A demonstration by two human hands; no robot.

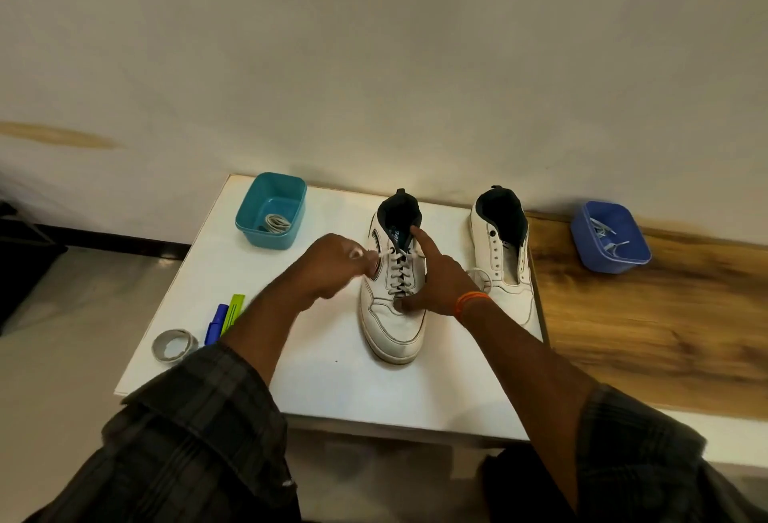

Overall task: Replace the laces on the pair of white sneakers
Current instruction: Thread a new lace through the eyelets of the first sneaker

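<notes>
While the left hand (332,263) pinches the end of a white lace (384,253) drawn out sideways from the top eyelet, the right hand (436,277) steadies the laced sneaker (392,315), index finger straight against the collar, thumb pressing the toe end of the lacing. That shoe stands mid-table (332,389); the unlaced sneaker (505,256) sits just to its right. A teal tub (249,223) holds coiled laces, a blue tub (582,248) more. Tape roll (174,344) and markers (224,317) lie at left.
</notes>
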